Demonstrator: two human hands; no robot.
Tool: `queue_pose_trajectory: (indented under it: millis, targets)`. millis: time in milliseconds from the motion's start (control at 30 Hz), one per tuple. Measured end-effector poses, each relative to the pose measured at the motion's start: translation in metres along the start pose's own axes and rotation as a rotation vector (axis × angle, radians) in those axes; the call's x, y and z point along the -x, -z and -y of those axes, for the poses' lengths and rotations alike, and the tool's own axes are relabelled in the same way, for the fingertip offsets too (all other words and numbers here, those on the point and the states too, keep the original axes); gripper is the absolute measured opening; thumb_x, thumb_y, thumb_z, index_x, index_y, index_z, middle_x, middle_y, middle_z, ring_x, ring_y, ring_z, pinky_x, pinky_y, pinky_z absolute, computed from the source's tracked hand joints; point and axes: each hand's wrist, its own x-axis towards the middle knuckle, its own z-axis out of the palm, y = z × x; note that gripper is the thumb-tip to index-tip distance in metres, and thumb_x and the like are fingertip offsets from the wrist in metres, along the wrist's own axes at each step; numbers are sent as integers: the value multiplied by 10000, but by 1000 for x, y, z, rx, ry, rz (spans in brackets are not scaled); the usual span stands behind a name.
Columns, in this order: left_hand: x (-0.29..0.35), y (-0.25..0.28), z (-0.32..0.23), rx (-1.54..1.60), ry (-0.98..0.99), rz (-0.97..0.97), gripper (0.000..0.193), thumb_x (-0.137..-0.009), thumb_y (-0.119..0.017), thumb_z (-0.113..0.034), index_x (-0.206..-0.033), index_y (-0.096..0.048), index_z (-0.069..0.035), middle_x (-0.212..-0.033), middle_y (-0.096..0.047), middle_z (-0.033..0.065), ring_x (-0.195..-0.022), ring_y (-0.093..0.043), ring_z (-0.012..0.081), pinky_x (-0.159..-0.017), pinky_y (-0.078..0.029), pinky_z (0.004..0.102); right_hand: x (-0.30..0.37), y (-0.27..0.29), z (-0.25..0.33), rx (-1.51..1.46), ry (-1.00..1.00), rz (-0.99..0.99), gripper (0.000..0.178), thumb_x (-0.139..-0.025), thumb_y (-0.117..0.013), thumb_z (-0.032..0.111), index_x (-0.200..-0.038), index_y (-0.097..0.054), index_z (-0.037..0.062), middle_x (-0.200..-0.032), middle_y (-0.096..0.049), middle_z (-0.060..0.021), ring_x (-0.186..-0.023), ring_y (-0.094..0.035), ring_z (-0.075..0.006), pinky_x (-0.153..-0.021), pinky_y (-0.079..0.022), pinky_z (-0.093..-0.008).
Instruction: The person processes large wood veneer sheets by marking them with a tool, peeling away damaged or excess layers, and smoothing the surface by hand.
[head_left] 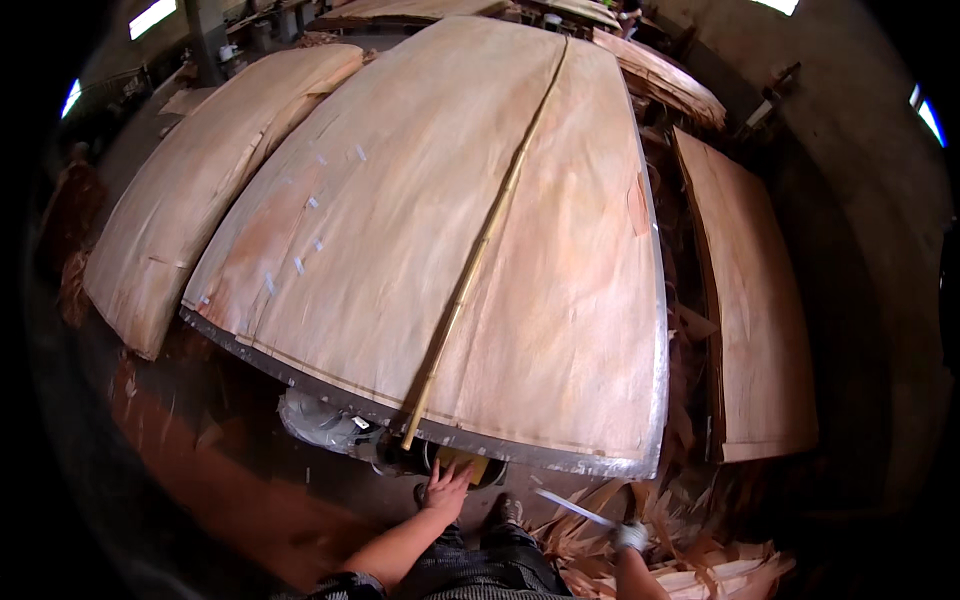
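A wide veneer sheet [400, 190] covers the large metal-edged table in front of me. Lengthwise across it lies a long bamboo pole [490, 225], its near end sticking out over the front edge. My left hand [447, 488], bare, reaches to the table's front edge with fingers stretched out. Its fingertips are at a yellow flat-sided piece [470, 464] in a dark round holder below the edge; whether they grip it I cannot tell. Low on the right, my right hand [630, 537] in a white glove is closed on a long, narrow-bladed knife [575, 507], whose blade points left and away from me.
Veneer stacks stand left [215, 170] and right [750, 310] of the table. Torn veneer scraps [690, 545] are heaped on the floor by my right hand. A clear plastic bag [325, 420] hangs under the front edge. Small tape pieces [318, 246] dot the sheet's left side.
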Motion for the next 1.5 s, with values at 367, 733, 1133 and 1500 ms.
queue_pose_trajectory:
  millis: [367,733,1133,1500]
  targets:
    - [-119,112,-265,759,-518,-344,316,-777,-561,-196,-1064,-584,-66,-1037,-601,162,-968,-570,311,-818,-445,423,-12,103,79,78,810,486,102,-687,-695,22,-717,-598,15,-634,-589,-13,-580,-483,-69,-541,-423,-243]
    - [-255,213,-444,1282,-324,134,260,-801,-590,-279,-667,-598,-56,-551,-591,40,-511,-569,186,-497,-407,320,-99,260,137,-962,189,873,265,-868,-532,290,-1020,-541,73,-911,-551,-36,-783,-527,-136,-647,-442,-241]
    - [-408,179,-415,932,-190,34,252,-769,-608,-273,-821,-639,-27,-832,-640,145,-772,-621,296,-682,-484,379,-241,278,326,-598,631,563,94,-830,-584,165,-881,-538,100,-725,-576,4,-569,-530,-85,-486,-450,-216]
    - [-490,243,-321,1370,381,-362,88,-740,-674,-98,-747,-640,-17,-734,-630,90,-646,-603,151,-571,-472,265,-251,147,458,96,614,1068,125,-801,-601,72,-917,-586,28,-745,-616,-23,-620,-555,-101,-542,-439,-237]
